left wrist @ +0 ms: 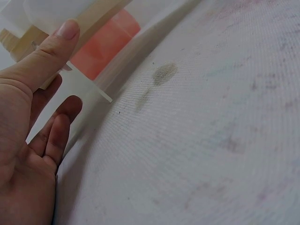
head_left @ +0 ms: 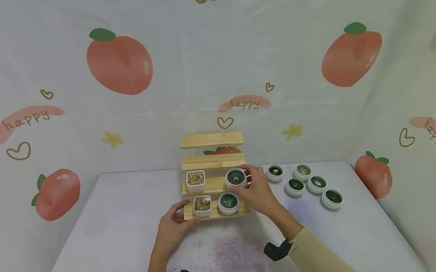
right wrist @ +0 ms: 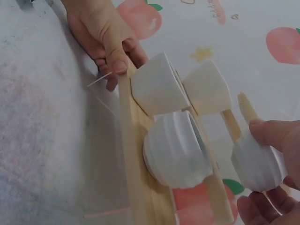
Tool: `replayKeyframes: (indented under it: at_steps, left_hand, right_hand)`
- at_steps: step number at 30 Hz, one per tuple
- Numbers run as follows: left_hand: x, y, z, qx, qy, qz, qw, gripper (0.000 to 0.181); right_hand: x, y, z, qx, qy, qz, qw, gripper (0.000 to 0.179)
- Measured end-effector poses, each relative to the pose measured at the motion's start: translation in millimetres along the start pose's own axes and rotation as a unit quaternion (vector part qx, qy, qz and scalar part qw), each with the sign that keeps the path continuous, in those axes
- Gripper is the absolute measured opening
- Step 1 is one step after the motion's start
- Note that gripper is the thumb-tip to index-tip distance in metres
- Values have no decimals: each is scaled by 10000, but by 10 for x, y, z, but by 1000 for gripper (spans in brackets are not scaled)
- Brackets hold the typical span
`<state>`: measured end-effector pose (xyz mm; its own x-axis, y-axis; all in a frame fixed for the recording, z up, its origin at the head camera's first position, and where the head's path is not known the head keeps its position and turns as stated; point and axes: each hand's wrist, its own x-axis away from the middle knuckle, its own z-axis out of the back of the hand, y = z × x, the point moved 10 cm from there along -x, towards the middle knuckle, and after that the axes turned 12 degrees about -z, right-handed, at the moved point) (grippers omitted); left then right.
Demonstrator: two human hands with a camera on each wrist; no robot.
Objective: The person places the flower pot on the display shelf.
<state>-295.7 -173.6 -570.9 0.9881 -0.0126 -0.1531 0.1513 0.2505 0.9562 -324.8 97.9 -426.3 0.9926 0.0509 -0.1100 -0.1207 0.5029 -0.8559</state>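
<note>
The right grip (head_left: 257, 189) pinches a round white pot (head_left: 236, 178) between thumb and fingers, closed no further than the pot's width. That pot is at the right part of the rack's second plank from the bottom; whether its base touches the wood I cannot tell. If it is let go tilted or too near the plank's front edge, it could drop onto the lower round pot (head_left: 228, 203) just in front. The left grip (head_left: 174, 227) is curled around the left end of the bottom plank (head_left: 243, 208), thumb at the front. Should that hold slacken, a nudge from the right could slide the rack, and the square pots (head_left: 196, 181) (full of loose-looking grains) might tip and spill on the desk (head_left: 127, 206). Withdrawing fingers could also snag the pot's rim.
</note>
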Motion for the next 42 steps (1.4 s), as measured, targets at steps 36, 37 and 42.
replayKeyframes:
  at_steps: [36, 37, 42]
  left_hand:
    - [3, 10, 9, -36, -31, 2, 10000, 77]
    - [4, 11, 7, -42, -39, 2, 10000, 78]
    - [5, 11, 0, -46, -40, -10, 10000, 78]
  right_hand:
    - [-188, -134, -504, 156, -541, 176, 9983, 63]
    - [-186, -134, -505, 174, -526, 170, 9983, 63]
    - [-173, -139, -513, 208, -500, 222, 9983, 64]
